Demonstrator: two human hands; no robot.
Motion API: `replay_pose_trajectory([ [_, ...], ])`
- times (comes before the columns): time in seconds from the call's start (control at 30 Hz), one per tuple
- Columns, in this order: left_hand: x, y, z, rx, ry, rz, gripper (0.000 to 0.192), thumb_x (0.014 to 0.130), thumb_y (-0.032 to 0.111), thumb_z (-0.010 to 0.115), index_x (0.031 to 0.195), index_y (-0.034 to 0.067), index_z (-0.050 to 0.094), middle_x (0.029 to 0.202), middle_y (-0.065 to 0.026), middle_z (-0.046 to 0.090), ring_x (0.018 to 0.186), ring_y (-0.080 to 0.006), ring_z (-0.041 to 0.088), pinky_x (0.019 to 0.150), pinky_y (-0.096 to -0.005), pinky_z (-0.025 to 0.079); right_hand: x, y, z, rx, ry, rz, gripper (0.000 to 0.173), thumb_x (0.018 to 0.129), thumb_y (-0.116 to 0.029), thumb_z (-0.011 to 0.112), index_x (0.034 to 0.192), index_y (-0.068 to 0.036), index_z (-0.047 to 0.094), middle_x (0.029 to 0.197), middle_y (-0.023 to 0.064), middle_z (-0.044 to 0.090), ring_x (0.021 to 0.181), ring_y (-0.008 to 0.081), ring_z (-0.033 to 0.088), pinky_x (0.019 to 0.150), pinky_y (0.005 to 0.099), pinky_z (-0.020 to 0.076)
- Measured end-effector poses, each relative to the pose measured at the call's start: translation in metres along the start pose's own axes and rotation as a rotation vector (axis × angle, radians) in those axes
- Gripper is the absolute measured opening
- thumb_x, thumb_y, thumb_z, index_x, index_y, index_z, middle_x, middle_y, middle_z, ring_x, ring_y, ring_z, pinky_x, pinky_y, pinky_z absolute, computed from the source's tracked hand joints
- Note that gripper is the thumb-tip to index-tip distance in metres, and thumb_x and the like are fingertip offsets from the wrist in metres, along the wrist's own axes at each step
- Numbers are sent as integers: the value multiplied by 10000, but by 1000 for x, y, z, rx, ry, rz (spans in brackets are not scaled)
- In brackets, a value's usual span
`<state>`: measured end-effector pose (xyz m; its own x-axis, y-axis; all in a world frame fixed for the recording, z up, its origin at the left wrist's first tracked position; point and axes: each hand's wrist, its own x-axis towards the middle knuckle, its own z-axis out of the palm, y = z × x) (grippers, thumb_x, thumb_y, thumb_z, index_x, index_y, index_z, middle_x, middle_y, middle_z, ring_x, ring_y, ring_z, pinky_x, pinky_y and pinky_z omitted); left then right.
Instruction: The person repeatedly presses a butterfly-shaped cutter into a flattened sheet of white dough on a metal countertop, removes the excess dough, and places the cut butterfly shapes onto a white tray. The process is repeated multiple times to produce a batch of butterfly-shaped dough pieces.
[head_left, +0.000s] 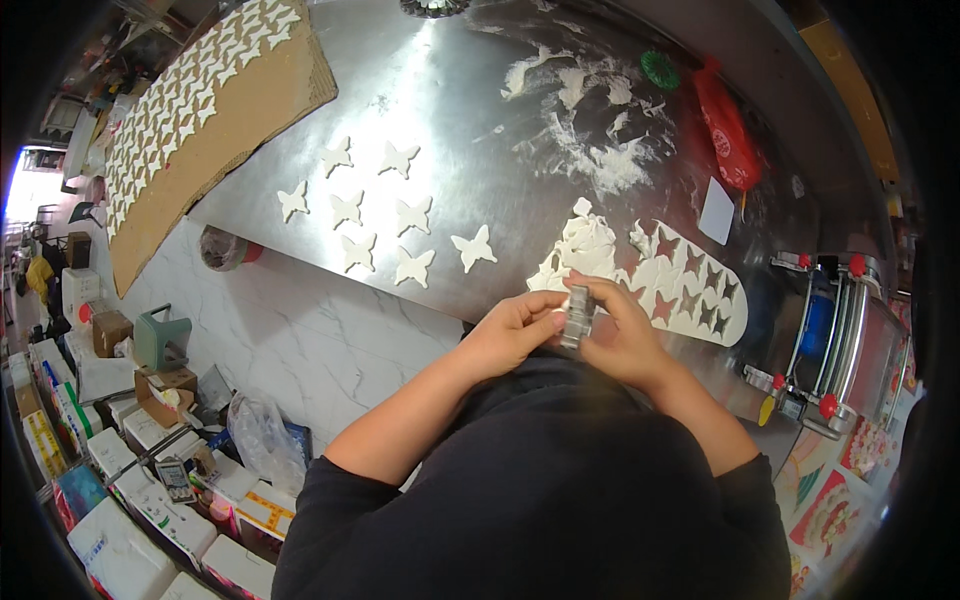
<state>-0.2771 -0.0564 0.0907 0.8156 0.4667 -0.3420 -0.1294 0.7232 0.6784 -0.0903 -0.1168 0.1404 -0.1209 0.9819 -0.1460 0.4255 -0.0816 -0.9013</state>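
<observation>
A metal cutter (577, 315) is held upright between my left hand (517, 330) and my right hand (622, 330), close to my body at the table's near edge. My left thumb and forefinger press on its one side, my right fingers on the other. Just beyond lies a crumpled heap of white dough scraps (589, 244). To the right is a flat dough sheet (724, 289) with several butterfly-shaped holes. Left of my hands, several white butterfly cutouts (475, 248) lie apart on the steel table (465, 97). The face of the cutter is hidden.
A cardboard sheet (247, 112) bearing rows of cutouts overhangs the table's left edge. White flour (600, 157) is smeared at the back. A red bag (727, 135), a white scraper card (717, 210) and a roller machine (832, 337) stand right. Boxes (127, 547) crowd the floor.
</observation>
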Motion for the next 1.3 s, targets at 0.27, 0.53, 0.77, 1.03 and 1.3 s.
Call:
replay_pose_trajectory([
  [0.27, 16, 12, -15, 188, 167, 46, 228, 958, 136, 579, 1106, -32, 619, 960, -40, 671, 814, -71, 604, 754, -234, 501, 17, 2, 8, -429, 296, -224, 413, 696, -26, 678, 1100, 17, 604, 1223, 153, 540, 1160, 327, 512, 982, 402, 416],
  [0.53, 91, 48, -101, 376, 642, 29, 227, 903, 227, 652, 916, 1, 660, 768, -35, 631, 653, -108, 542, 612, -245, 447, -3, 24, 11, 154, 858, 12, 431, 738, 38, 708, 1147, 9, 578, 1127, 84, 516, 1114, 190, 494, 966, 301, 399],
  [0.77, 106, 59, -127, 1554, 932, -52, 592, 778, 330, 733, 1241, 19, 533, 1042, -149, 649, 955, -334, 616, 799, -426, 497, -37, 53, 5, -10, 773, 190, 394, 766, 14, 698, 1142, -2, 585, 1137, 83, 520, 1055, 176, 506, 932, 298, 411],
  [1.03, 152, 47, -133, 1956, 670, 523, 623, 916, 416, 531, 1412, 59, 411, 1508, -158, 325, 1396, -327, 287, 1130, -459, 236, -50, 86, 6, 553, 766, 314, 354, 842, -36, 677, 1163, -1, 533, 1115, 86, 538, 974, 151, 562, 862, 295, 461],
  [1.3, 154, 34, -126, 1970, 702, 430, 679, 922, 452, 498, 1442, 37, 358, 1546, -193, 224, 1432, -358, 191, 1142, -522, 144, 31, 145, -76, -417, 714, 145, 372, 781, -95, 708, 1122, -6, 588, 1126, 160, 555, 1043, 312, 557, 907, 346, 455],
])
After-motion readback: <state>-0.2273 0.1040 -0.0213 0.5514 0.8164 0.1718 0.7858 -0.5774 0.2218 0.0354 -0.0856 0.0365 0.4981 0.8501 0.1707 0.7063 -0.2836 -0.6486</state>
